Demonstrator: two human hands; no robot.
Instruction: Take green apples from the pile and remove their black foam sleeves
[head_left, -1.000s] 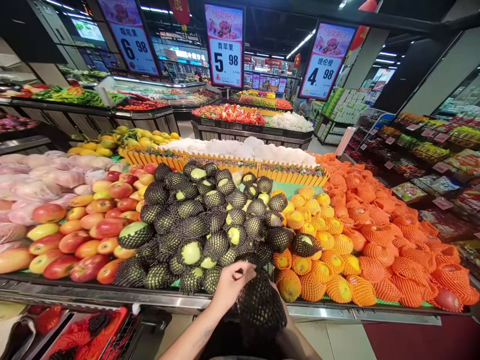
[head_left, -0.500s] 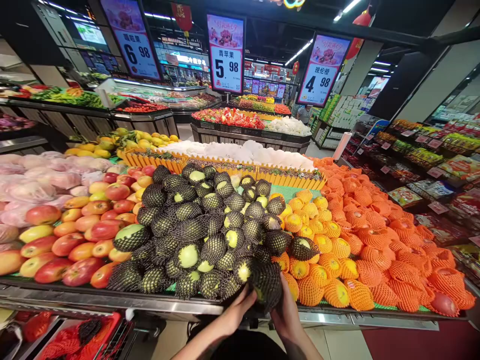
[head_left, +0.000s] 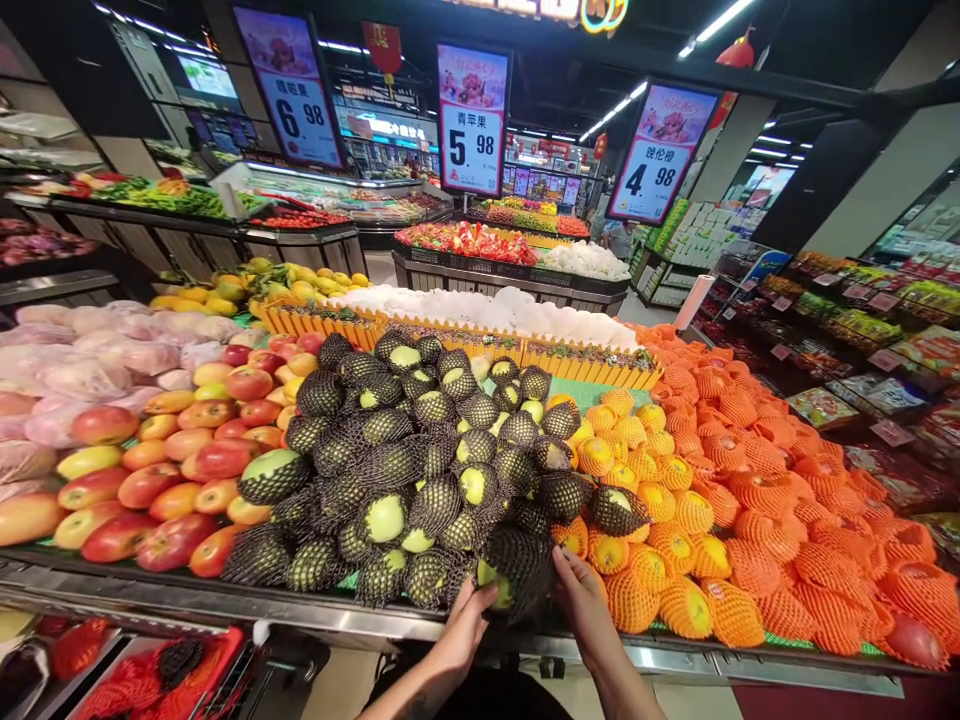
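A green apple in a black foam net (head_left: 516, 572) is between my two hands, over the front edge of the display. My left hand (head_left: 466, 622) grips its lower left side, the thumb and fingers closed by the pale green skin. At the right side of the net, my right hand (head_left: 586, 600) has its fingers closed on the dark mesh edge. Behind them lies a heap of green apples in black nets (head_left: 397, 465). Just right of my right hand are oranges in orange foam nets (head_left: 630, 600).
Red-yellow apples (head_left: 176, 490) lie left of the heap, beside pink-wrapped fruit (head_left: 82, 345). More fruit in red-orange nets (head_left: 772, 490) fills the right side. A metal edge (head_left: 360, 617) runs along the front. A red crate (head_left: 187, 680) with discarded nets stands lower left.
The netted apple has turned so more green skin shows at its lower left. My right hand has shifted slightly right, away from the apple's middle. The whole view has moved a little.
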